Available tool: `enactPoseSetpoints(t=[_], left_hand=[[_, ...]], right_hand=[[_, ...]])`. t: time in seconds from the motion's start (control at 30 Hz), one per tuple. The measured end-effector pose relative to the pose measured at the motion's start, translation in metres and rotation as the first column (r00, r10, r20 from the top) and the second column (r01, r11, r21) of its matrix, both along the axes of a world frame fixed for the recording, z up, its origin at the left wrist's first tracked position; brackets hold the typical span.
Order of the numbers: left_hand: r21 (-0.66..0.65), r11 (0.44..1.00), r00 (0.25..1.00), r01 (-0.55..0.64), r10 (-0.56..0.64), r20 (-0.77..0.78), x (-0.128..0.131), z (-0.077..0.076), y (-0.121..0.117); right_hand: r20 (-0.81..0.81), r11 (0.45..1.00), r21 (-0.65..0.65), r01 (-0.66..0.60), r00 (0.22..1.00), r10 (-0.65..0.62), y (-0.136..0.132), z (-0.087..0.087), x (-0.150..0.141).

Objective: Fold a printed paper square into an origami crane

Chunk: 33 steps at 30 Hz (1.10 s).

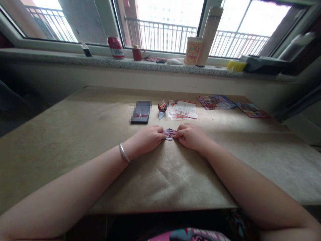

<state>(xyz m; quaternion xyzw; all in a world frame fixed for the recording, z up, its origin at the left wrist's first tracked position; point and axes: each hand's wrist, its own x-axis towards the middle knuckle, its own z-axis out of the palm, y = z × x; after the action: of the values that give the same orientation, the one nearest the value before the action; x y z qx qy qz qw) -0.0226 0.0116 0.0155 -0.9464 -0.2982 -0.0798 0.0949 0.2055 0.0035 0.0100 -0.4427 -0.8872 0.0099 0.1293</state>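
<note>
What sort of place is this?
Likely a home, perhaps an apartment: a metal balcony railing shows through the window, and a red beer can and paper cup sit on the speckled stone sill.

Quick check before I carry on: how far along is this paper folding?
Done: one folded piece sits beside the phone. In hand: a small folded paper is pinched between the left hand and right hand. Left: the leaflet pile and two leaflets further right still lie flat.
</note>
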Motion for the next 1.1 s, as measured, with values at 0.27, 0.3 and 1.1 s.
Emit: enactPoseSetpoints(t=[0.27,0.3,1.1], left_hand=[[-0.056,0.998,0.999,-0.031,0.029,-0.034,-0.009,0.008,0.000],[-0.061,0.998,0.999,-0.026,0.023,-0.036,-0.011,0.009,0.000],[-0.022,0.999,0.998,0.029,-0.028,0.048,-0.010,-0.005,-0.003]], right_hand=[[0.023,1.000,-0.031,-0.003,1.000,0.004,0.003,0.001,0.009],[0.029,0.999,-0.035,-0.006,1.000,0.007,0.003,0.001,0.009],[0.031,0.993,0.043,-0.108,0.994,0.107,-0.005,-0.001,0.002]])
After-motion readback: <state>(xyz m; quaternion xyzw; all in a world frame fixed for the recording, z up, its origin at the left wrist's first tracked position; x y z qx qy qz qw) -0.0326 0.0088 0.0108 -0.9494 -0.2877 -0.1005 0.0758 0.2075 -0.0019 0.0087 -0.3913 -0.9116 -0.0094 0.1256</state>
